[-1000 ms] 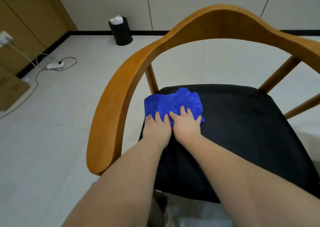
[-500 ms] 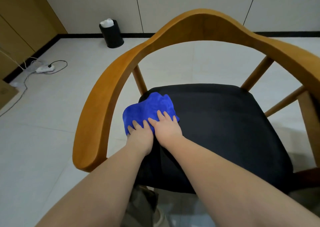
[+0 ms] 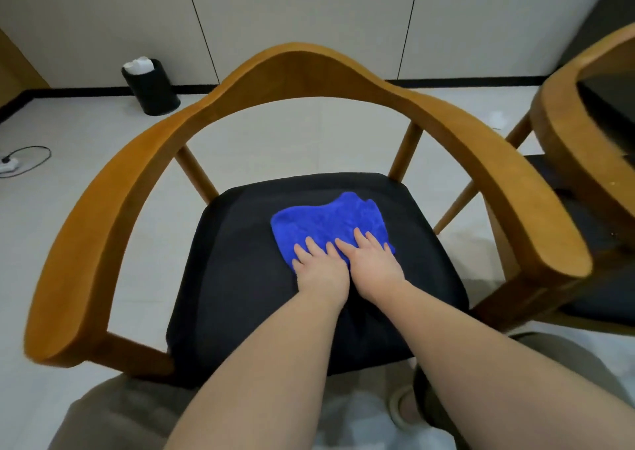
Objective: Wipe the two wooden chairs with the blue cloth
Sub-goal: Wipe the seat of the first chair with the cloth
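Left hand point(image 3: 321, 274) and right hand point(image 3: 376, 264), side by side and touching, fingers straight, press flat on near edge of blue cloth point(image 3: 326, 222); neither grips it. Cloth lies spread right of centre on black seat point(image 3: 233, 277) of wooden chair point(image 3: 309, 68). Second wooden chair point(image 3: 577, 154) just beside, at right. Black bin point(image 3: 151, 87) by far wall, left.

Both hands point(image 3: 321, 276) press blue cloth point(image 3: 326, 222) onto seat point(image 3: 240, 271).
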